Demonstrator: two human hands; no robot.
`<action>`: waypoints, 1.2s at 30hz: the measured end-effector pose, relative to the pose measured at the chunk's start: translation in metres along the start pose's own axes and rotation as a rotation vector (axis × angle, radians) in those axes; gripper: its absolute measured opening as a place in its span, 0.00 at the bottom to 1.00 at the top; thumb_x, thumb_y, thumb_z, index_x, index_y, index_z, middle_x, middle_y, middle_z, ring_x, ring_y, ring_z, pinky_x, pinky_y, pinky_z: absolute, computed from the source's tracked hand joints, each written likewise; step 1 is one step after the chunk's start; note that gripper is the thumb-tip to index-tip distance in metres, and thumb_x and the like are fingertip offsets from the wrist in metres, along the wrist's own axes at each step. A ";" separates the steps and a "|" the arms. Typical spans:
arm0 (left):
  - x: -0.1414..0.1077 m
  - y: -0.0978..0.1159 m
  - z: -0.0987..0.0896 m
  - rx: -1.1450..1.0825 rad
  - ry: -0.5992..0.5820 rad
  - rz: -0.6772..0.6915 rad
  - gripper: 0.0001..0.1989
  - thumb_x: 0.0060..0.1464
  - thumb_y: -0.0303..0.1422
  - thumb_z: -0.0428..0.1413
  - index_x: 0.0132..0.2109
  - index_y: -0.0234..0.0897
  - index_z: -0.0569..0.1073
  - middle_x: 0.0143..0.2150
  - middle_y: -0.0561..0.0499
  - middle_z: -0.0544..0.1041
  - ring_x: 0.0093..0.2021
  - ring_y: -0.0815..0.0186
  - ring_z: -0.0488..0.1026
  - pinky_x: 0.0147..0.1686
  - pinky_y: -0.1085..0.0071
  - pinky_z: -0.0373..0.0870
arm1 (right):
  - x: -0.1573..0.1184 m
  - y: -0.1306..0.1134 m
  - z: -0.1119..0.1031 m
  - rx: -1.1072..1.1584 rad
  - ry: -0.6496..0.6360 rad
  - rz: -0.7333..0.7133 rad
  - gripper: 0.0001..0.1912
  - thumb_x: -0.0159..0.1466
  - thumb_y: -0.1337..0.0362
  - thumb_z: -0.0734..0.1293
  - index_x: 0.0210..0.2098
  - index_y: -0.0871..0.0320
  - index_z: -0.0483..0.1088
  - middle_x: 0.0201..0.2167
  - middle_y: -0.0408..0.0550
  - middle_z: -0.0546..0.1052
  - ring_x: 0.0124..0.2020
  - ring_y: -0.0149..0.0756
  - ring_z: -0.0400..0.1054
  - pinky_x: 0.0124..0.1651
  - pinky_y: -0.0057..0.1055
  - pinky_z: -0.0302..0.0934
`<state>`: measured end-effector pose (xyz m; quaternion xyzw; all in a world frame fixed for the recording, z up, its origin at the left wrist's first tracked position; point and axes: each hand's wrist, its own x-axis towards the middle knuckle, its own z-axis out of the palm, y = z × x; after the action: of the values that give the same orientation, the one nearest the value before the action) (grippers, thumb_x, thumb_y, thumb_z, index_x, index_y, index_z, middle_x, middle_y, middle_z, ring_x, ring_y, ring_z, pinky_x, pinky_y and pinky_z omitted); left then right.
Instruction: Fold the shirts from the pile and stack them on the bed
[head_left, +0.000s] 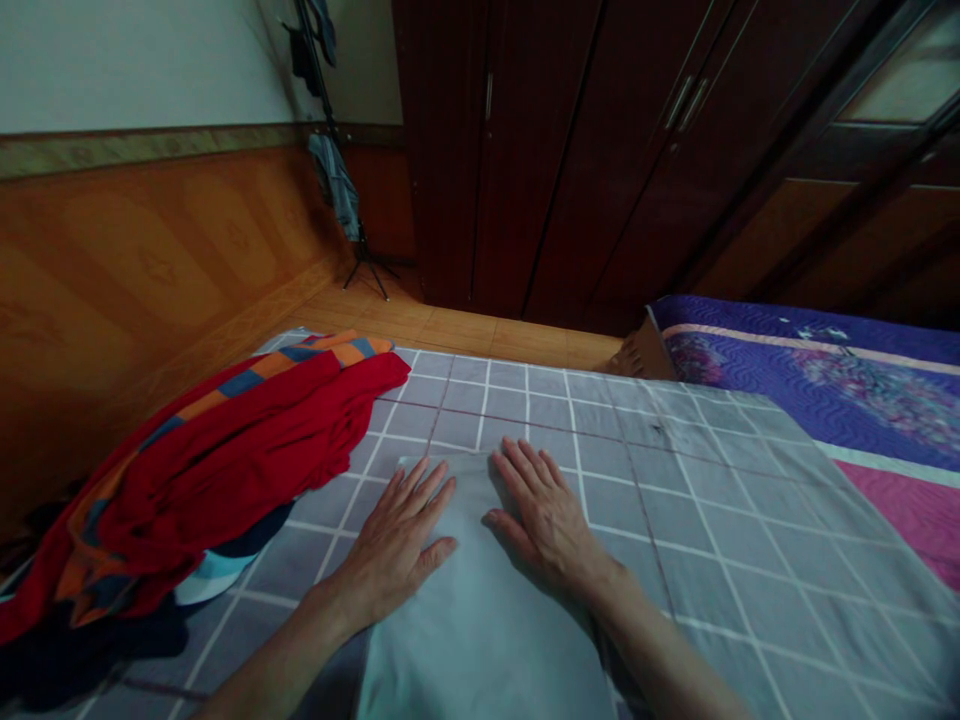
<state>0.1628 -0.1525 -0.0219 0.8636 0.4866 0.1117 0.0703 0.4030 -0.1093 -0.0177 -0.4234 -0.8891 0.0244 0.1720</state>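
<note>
A smooth light grey-green cloth [487, 620] lies flat on the grey checked bed sheet [720, 500], running from the bottom edge of the view up to its middle. My left hand [401, 545] rests palm down along the cloth's left edge, fingers spread and pointing away from me. Across from it, my right hand [544, 515] lies flat at the cloth's upper right edge, fingers stretched out and thumb turned inward. Neither hand grips anything. Between the two hands the cloth's surface shows, with its far edge just beyond the thumbs.
A heap of red clothes [255, 450] with orange and blue trim covers the bed's left side. Beyond the bed stand a dark wardrobe [555, 160] and a coat stand [362, 245]. A purple floral quilt [772, 370] lies at right.
</note>
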 end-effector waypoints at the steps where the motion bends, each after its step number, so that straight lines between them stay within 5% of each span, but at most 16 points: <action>1: 0.000 -0.002 0.001 0.009 -0.025 -0.009 0.29 0.63 0.41 0.45 0.67 0.38 0.51 0.69 0.45 0.49 0.68 0.53 0.43 0.63 0.47 0.48 | -0.001 0.001 0.003 -0.028 -0.044 0.015 0.32 0.66 0.51 0.58 0.64 0.63 0.54 0.65 0.59 0.54 0.66 0.52 0.45 0.63 0.54 0.46; 12: -0.002 -0.004 0.005 0.005 0.003 -0.047 0.32 0.61 0.44 0.47 0.68 0.38 0.49 0.70 0.42 0.46 0.68 0.50 0.41 0.63 0.47 0.48 | -0.006 0.039 0.012 -0.125 -0.037 0.230 0.39 0.65 0.43 0.54 0.65 0.66 0.51 0.65 0.63 0.54 0.66 0.52 0.43 0.63 0.53 0.44; 17: -0.002 0.014 -0.006 0.012 0.074 -0.019 0.34 0.60 0.43 0.50 0.68 0.37 0.48 0.69 0.41 0.46 0.68 0.50 0.42 0.63 0.46 0.45 | -0.003 0.001 -0.003 -0.070 0.053 0.083 0.36 0.67 0.48 0.54 0.66 0.65 0.47 0.66 0.63 0.48 0.67 0.51 0.37 0.63 0.54 0.44; 23: -0.007 0.030 0.000 0.000 -0.010 0.058 0.41 0.57 0.46 0.51 0.68 0.30 0.43 0.69 0.38 0.48 0.69 0.52 0.40 0.65 0.51 0.45 | -0.007 -0.052 -0.001 0.117 -0.135 -0.180 0.44 0.65 0.42 0.54 0.67 0.68 0.42 0.66 0.61 0.48 0.67 0.48 0.38 0.65 0.49 0.46; 29: -0.009 0.023 0.010 0.054 0.001 0.055 0.44 0.57 0.51 0.49 0.69 0.30 0.41 0.69 0.36 0.45 0.68 0.49 0.40 0.64 0.50 0.45 | -0.008 -0.024 0.011 0.005 -0.083 -0.116 0.39 0.64 0.44 0.58 0.64 0.67 0.52 0.65 0.62 0.52 0.66 0.51 0.43 0.64 0.54 0.46; 36: -0.010 0.024 0.008 0.044 -0.004 0.058 0.44 0.57 0.52 0.49 0.69 0.30 0.41 0.69 0.35 0.45 0.69 0.49 0.39 0.63 0.49 0.45 | -0.008 0.003 0.015 -0.105 -0.044 0.034 0.41 0.64 0.42 0.55 0.65 0.67 0.50 0.65 0.62 0.51 0.67 0.50 0.41 0.64 0.51 0.43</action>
<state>0.1801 -0.1734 -0.0255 0.8789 0.4635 0.1012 0.0489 0.4049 -0.1118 -0.0341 -0.4462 -0.8854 -0.0099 0.1295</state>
